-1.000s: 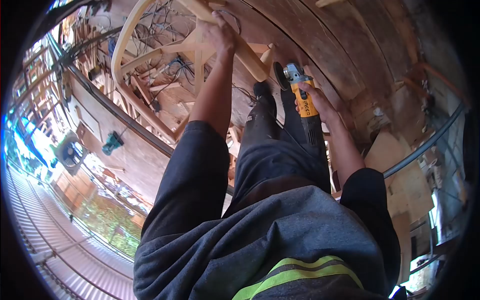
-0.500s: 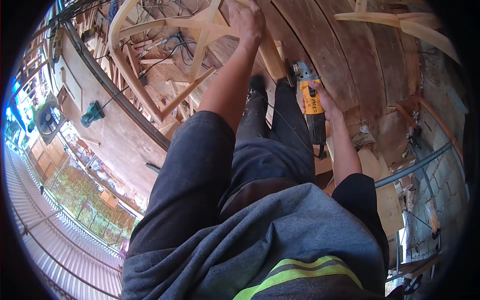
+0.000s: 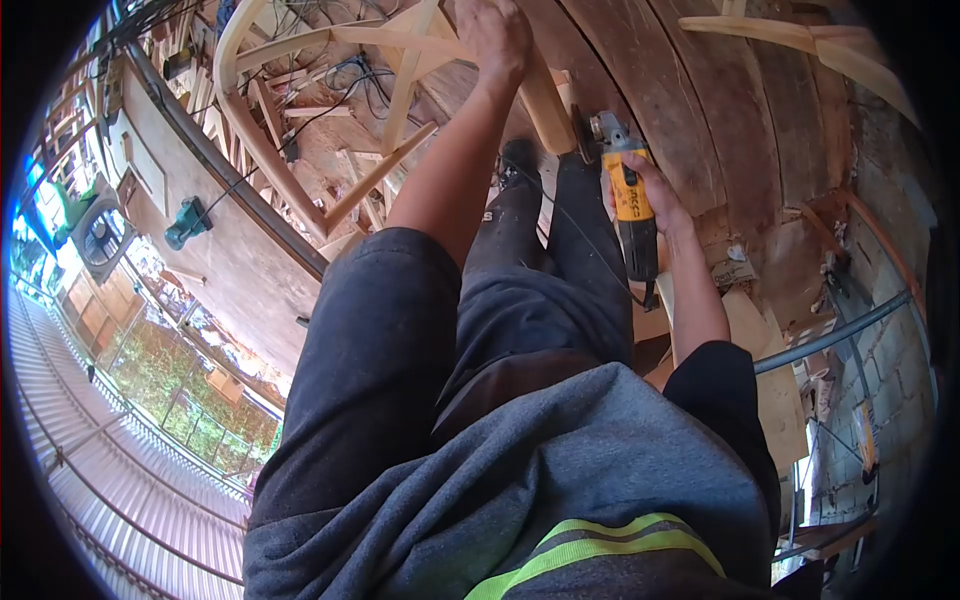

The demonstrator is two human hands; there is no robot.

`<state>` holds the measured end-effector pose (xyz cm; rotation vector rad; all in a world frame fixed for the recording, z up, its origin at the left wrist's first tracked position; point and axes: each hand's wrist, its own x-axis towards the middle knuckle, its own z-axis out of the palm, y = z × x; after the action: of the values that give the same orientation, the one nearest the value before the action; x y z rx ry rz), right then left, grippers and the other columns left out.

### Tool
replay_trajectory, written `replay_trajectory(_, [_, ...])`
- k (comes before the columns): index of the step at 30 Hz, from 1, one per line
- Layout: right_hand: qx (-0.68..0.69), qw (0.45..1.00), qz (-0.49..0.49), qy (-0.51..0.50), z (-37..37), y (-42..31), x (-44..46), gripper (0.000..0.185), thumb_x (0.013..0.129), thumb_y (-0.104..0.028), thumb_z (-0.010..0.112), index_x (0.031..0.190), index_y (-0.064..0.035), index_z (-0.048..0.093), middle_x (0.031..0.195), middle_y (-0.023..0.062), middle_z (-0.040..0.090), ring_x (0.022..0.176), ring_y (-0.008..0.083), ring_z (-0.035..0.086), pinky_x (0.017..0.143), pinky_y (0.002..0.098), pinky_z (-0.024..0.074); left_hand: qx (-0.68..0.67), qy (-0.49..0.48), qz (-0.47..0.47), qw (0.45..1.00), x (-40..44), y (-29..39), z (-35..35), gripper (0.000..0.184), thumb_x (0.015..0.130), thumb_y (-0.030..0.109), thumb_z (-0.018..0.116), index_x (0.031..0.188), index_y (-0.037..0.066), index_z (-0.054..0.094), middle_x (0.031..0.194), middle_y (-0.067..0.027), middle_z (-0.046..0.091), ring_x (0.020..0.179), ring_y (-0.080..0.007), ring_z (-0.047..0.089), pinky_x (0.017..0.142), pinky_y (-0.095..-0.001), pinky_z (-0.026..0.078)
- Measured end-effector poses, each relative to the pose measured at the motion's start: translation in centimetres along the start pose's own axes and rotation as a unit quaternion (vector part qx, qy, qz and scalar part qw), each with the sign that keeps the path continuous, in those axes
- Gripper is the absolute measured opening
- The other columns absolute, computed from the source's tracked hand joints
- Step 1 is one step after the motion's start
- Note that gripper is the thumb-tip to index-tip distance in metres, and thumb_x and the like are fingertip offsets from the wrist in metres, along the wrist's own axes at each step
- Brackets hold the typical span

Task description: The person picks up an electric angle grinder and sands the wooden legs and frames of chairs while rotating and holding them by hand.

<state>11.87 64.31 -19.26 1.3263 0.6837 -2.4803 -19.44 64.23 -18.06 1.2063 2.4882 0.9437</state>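
Note:
At the top centre my left hand [image 3: 495, 42] is wrapped round a thick wooden leg [image 3: 546, 108] of a chair-like frame [image 3: 262, 155]. My right hand [image 3: 660, 198] grips the body of a yellow and black angle grinder [image 3: 630, 195]. The grinder's disc [image 3: 583, 136] is seen nearly edge-on beside the lower end of the leg; whether the two touch I cannot tell. A thin dark cord [image 3: 580, 240] runs across in front of my legs.
A teal power tool [image 3: 187, 224] lies on a board at the left, near a fan [image 3: 103, 237]. Tangled cables [image 3: 365, 85] and wood scraps lie behind the frame. Another curved wooden piece [image 3: 760, 33] is at the top right. A grey pipe [image 3: 835, 333] crosses at the right.
Compared with a second ago, the view has shifted and the wooden leg stands more upright in it. My hands keep hold of the leg and the grinder.

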Motion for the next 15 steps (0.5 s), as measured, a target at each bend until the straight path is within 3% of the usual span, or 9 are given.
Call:
replay_trajectory(1, [-0.005, 1.0, 0.015, 0.008, -0.6, 0.0, 0.7, 0.064, 0.083, -0.062, 0.069, 0.108, -0.0038, 0.059, 0.077, 0.0074, 0.067, 0.066, 0.0142, 0.07, 0.062, 0.0285, 0.06, -0.002, -0.004, 0.005, 1.0, 0.5, -0.1, 0.8, 0.056, 0.103, 0.039, 0.044, 0.134, -0.007, 0.044, 0.118, -0.0364, 0.057, 0.109, -0.0534, 0.056, 0.094, -0.0549, 0.044])
replay_trajectory(3, [-0.005, 0.999, 0.023, 0.023, -0.8, -0.3, 0.9, 0.064, 0.082, -0.062, 0.069, 0.107, -0.0037, 0.06, 0.078, 0.0074, 0.067, 0.065, 0.014, 0.069, 0.062, 0.0284, 0.06, -0.053, 0.09, -0.22, 0.97, 1.7, 0.3, 1.7, 0.056, 0.104, 0.039, 0.042, 0.139, -0.006, 0.042, 0.12, -0.0358, 0.058, 0.112, -0.052, 0.056, 0.094, -0.0543, 0.045])
replay_trajectory(5, [-0.008, 1.0, 0.02, 0.013, -1.0, -0.1, 1.2, 0.063, 0.082, -0.062, 0.07, 0.106, -0.0038, 0.061, 0.078, 0.0071, 0.068, 0.065, 0.014, 0.069, 0.062, 0.028, 0.0594, -0.059, 0.084, -0.17, 0.98, 1.8, -0.5, 1.6, 0.058, 0.104, 0.041, 0.041, 0.139, -0.005, 0.043, 0.123, -0.035, 0.057, 0.114, -0.0516, 0.055, 0.096, -0.0543, 0.043])
replay_trajectory(7, [-0.015, 1.0, 0.007, 0.017, 0.2, -1.3, -0.5, 0.062, 0.082, -0.061, 0.07, 0.106, -0.0041, 0.062, 0.077, 0.0068, 0.068, 0.065, 0.014, 0.069, 0.061, 0.0278, 0.0591, -0.044, 0.157, -0.166, 0.972, 1.7, -1.8, 3.1, 0.058, 0.104, 0.043, 0.04, 0.136, -0.005, 0.046, 0.121, -0.0334, 0.059, 0.114, -0.0515, 0.055, 0.099, -0.0532, 0.042])
replay_trajectory(8, [-0.031, 0.999, -0.003, 0.021, 0.7, -2.0, -1.5, 0.061, 0.082, -0.061, 0.071, 0.105, -0.0044, 0.062, 0.077, 0.0066, 0.068, 0.065, 0.0141, 0.069, 0.061, 0.0276, 0.0587, 0.013, 0.12, -0.231, 0.965, 1.7, 0.9, 1.6, 0.055, 0.101, 0.039, 0.047, 0.134, -0.005, 0.048, 0.121, -0.0329, 0.059, 0.115, -0.0489, 0.055, 0.103, -0.0494, 0.041])
replay_trajectory(10, [-0.034, 0.999, -0.021, 0.02, 0.9, -2.2, -1.8, 0.06, 0.083, -0.06, 0.071, 0.106, -0.0048, 0.063, 0.076, 0.0068, 0.068, 0.063, 0.0147, 0.069, 0.059, 0.0277, 0.0577, -0.036, 0.065, -0.209, 0.975, 1.8, 0.4, 0.9, 0.065, 0.101, 0.049, 0.043, 0.128, -0.01, 0.047, 0.111, -0.0381, 0.061, 0.105, -0.0522, 0.058, 0.094, -0.0537, 0.043])
replay_trajectory(11, [-0.039, 0.999, -0.027, 0.02, 0.7, -2.1, -1.6, 0.061, 0.083, -0.06, 0.071, 0.107, -0.0046, 0.063, 0.077, 0.0071, 0.068, 0.063, 0.015, 0.069, 0.059, 0.0281, 0.0575, -0.035, 0.092, -0.176, 0.979, 1.8, -1.2, 1.8, 0.066, 0.101, 0.048, 0.042, 0.127, -0.013, 0.046, 0.109, -0.0391, 0.06, 0.104, -0.053, 0.058, 0.092, -0.0551, 0.042])
replay_trajectory(13, [-0.045, 0.998, -0.007, 0.035, 0.0, -2.0, -0.3, 0.061, 0.083, -0.06, 0.071, 0.107, -0.0043, 0.063, 0.076, 0.0064, 0.067, 0.062, 0.0144, 0.068, 0.057, 0.0277, 0.0567, -0.069, 0.06, -0.206, 0.974, 1.8, -0.3, 1.4, 0.065, 0.103, 0.041, 0.042, 0.137, -0.015, 0.04, 0.127, -0.0392, 0.053, 0.119, -0.0517, 0.051, 0.102, -0.0514, 0.039])
replay_trajectory(15, [-0.047, 0.998, 0.001, 0.05, -0.2, -1.9, 1.0, 0.06, 0.083, -0.061, 0.07, 0.103, -0.0044, 0.063, 0.076, 0.0054, 0.067, 0.063, 0.0139, 0.068, 0.056, 0.0275, 0.0564, -0.068, 0.056, -0.187, 0.978, 1.8, 0.2, 1.0, 0.062, 0.104, 0.038, 0.038, 0.132, -0.017, 0.04, 0.123, -0.0416, 0.053, 0.115, -0.0539, 0.052, 0.099, -0.0533, 0.039])
